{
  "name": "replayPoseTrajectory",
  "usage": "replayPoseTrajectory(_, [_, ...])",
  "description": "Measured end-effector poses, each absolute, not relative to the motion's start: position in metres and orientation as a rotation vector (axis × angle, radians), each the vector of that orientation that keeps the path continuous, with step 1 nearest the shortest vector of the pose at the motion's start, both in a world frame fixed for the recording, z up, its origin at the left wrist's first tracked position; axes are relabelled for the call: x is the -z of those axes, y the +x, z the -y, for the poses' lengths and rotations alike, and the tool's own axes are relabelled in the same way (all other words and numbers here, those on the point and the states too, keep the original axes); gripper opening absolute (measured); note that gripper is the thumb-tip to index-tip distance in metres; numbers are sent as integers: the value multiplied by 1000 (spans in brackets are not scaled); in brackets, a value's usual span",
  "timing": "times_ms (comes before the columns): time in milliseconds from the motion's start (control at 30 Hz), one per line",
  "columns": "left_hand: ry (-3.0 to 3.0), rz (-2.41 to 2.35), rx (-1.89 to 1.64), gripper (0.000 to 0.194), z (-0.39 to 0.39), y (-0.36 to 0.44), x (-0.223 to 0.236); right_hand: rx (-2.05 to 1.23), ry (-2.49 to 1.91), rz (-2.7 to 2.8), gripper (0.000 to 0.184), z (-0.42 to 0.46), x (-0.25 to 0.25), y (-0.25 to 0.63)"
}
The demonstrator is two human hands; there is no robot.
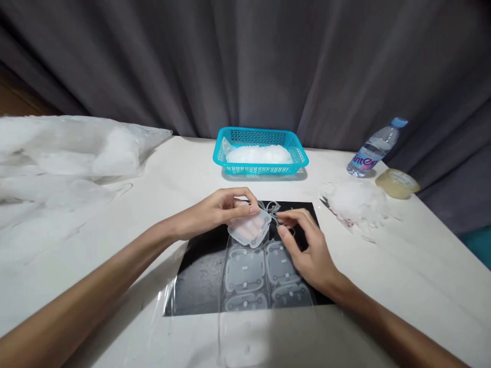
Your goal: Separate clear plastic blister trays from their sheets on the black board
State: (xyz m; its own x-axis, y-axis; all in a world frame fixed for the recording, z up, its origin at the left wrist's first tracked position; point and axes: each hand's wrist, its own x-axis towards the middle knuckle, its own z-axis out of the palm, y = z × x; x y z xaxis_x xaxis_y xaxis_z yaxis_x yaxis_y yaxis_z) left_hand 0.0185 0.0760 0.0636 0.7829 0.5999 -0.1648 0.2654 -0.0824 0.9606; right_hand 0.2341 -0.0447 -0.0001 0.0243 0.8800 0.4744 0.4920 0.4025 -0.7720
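My left hand (232, 207) pinches a translucent, rounded-square plastic piece (250, 229) near its upper edge, and the fingers behind show through it. Thin clear plastic strips (273, 208) curl between the two hands. My right hand (305, 243) is closed, thumb near the curled fingers, gripping a strip beside the piece's right edge. Below both hands lies a clear plastic sheet with several similar molded rounded-square shapes (244, 270). It rests over a black sheet (199, 278) on the white table. The right hand partly covers the molded shapes on that side.
A blue basket (261, 168) with white fluffy material stands at the back. Bags of white fluff (76, 148) lie left. On the right are small scissors (335, 212), a heap of clear scraps (356, 199), a tape roll (398, 184) and a water bottle (374, 151).
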Motion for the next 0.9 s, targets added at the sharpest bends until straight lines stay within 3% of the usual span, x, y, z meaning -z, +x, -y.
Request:
replayPoseTrajectory(333, [1614,-622,-278,28,-68,25,-60,-660,-1176,1543,3,45,-2,229])
replayPoseTrajectory(500, [1465,-621,-265,25,-68,22,-58,-791,-1232,1452,11,44,0,233])
replayPoseTrajectory(633, [1416,-576,-268,39,-69,19,-56,-843,-1251,1422,16,40,3,235])
replayPoseTrajectory(900, [1397,-527,-295,38,-65,19,-54,-692,-1301,1568,20,40,6,242])
